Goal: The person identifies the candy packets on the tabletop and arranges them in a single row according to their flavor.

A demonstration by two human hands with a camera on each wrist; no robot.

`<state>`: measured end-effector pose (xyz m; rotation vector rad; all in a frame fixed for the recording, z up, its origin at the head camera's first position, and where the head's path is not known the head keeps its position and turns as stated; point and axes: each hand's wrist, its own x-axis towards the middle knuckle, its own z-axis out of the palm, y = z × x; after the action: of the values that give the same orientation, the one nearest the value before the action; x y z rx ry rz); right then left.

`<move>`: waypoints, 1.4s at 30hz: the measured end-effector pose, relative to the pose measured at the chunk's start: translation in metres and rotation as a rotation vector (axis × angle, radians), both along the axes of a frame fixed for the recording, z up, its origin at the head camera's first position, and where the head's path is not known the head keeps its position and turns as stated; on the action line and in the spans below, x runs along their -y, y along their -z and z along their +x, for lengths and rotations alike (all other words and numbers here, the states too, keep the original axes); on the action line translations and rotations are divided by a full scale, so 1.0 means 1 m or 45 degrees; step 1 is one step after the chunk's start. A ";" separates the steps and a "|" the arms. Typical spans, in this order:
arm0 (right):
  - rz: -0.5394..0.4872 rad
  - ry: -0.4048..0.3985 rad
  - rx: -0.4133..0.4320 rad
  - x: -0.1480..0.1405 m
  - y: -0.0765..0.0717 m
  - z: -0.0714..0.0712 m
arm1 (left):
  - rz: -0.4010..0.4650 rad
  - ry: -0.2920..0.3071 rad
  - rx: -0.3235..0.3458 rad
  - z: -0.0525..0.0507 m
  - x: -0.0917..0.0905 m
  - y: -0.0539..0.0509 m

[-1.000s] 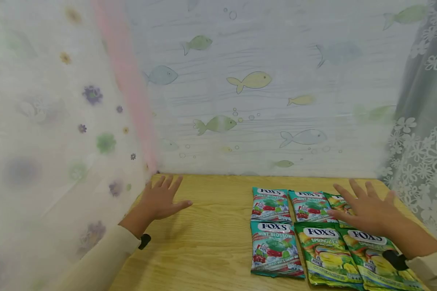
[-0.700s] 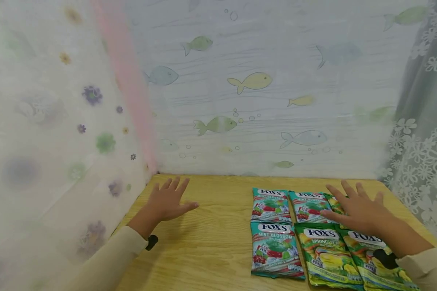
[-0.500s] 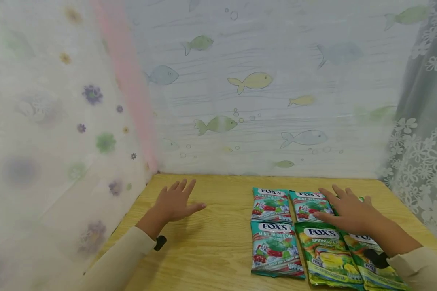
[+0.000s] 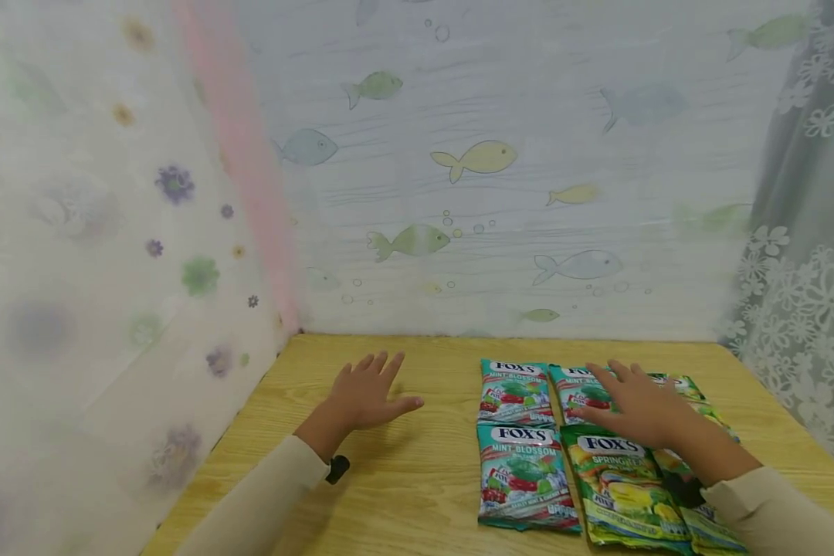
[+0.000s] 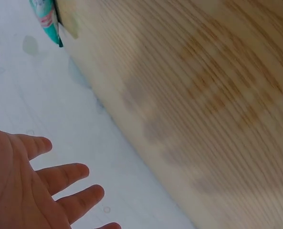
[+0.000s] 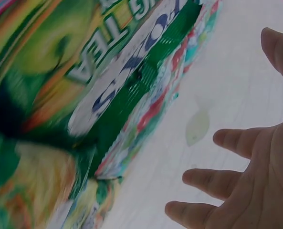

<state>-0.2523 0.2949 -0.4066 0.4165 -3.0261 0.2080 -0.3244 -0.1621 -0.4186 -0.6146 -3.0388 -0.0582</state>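
Note:
In the head view my left hand point(image 4: 364, 395) hovers over the left half of the wooden table, fingers spread, holding nothing. My right hand point(image 4: 641, 405) is spread above the candy bags on the right and also holds nothing. Two teal mint blossom candy bags lie in a column, the far one point(image 4: 516, 392) above the near one point(image 4: 527, 477). Another teal bag point(image 4: 577, 390) is partly covered by my right hand. Green-and-yellow spring tea bags, one of them in front point(image 4: 622, 490), lie beside them; others are half hidden under my right hand and forearm.
The wooden table point(image 4: 417, 479) meets a fish-patterned sheet point(image 4: 486, 255) at the back. A flowered sheet point(image 4: 111, 309) hangs along the left, and a grey lace curtain point(image 4: 813, 270) on the right. A dark wrist camera point(image 4: 337, 468) sits under the left wrist.
Both hands have drifted inward, the left one to the right and the right one to the left, each slightly nearer the body. The bags have stayed in place.

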 end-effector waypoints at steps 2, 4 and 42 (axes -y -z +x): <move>-0.021 -0.002 0.003 0.004 0.001 -0.001 | 0.011 0.013 -0.001 0.001 -0.006 0.000; -0.037 -0.010 0.004 0.006 0.002 -0.003 | 0.025 0.024 -0.002 0.001 -0.012 0.001; -0.583 0.077 0.163 0.046 0.014 -0.028 | 0.966 -0.045 0.327 -0.012 -0.092 0.039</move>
<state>-0.2798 0.2490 -0.4208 0.2781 -2.9694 0.9284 -0.3361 -0.0699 -0.4573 -0.4990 -2.8866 -1.2922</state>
